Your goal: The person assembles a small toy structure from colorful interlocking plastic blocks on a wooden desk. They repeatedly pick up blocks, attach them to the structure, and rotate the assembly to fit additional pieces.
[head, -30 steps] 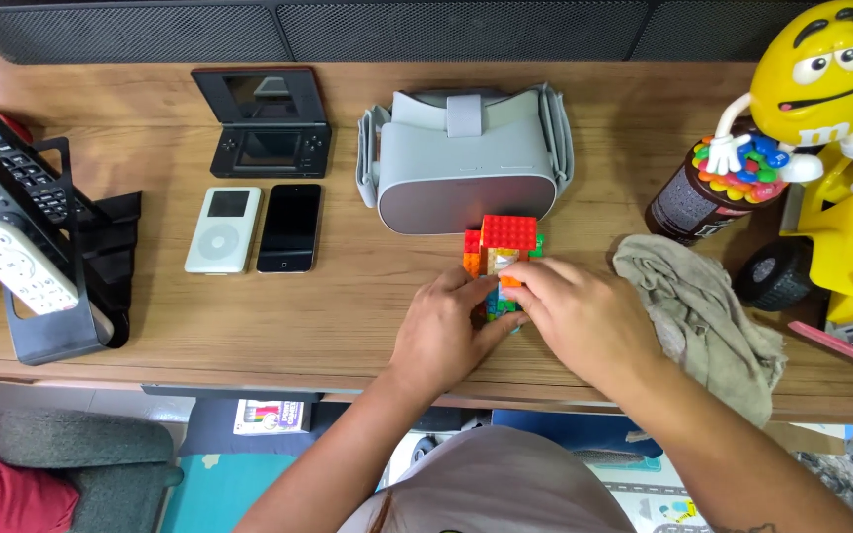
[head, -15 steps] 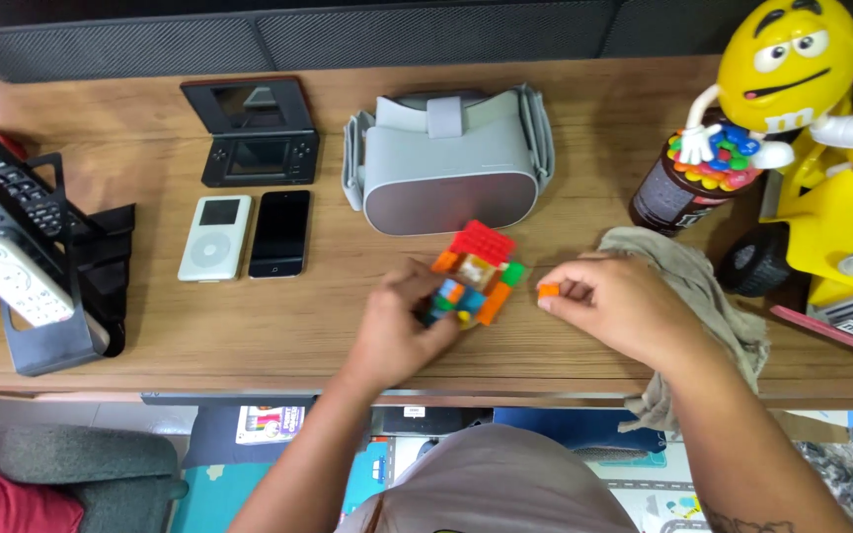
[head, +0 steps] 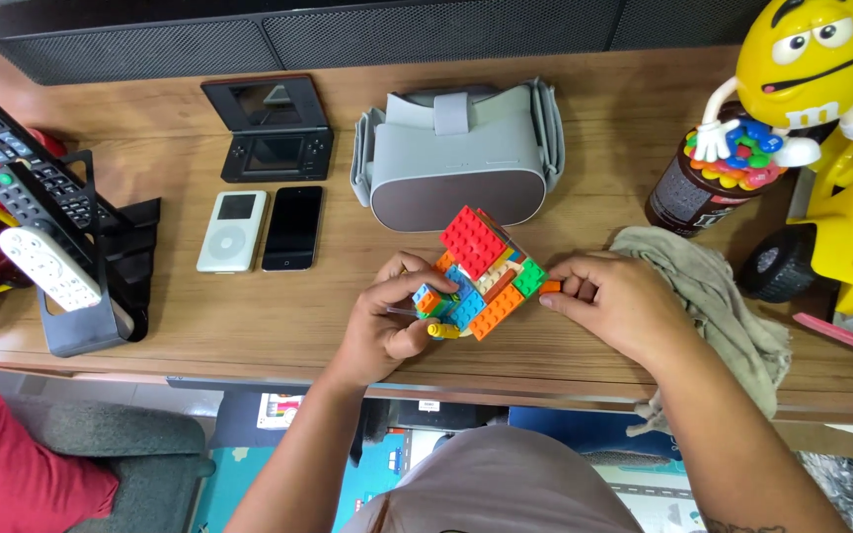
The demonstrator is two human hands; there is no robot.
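A small model built of coloured toy bricks (head: 479, 271), with a red plate on top and orange, green and blue bricks below, stands tilted on the wooden desk (head: 249, 316). My left hand (head: 387, 321) grips its lower left side. My right hand (head: 619, 306) pinches a small orange brick (head: 549, 287) against the model's right edge, next to a green brick.
A grey headset (head: 456, 158) lies just behind the model. A white music player (head: 232, 231), a black phone (head: 293, 227) and a folding game console (head: 273, 128) sit to the left. Remotes in a black stand (head: 71, 247) fill the far left. A crumpled cloth (head: 723, 306), dark jar (head: 698, 188) and yellow figure (head: 821, 69) are at the right.
My right hand, which was apart from the model holding the orange brick, has moved left and now presses it against the model's right side. My left hand keeps its grip.
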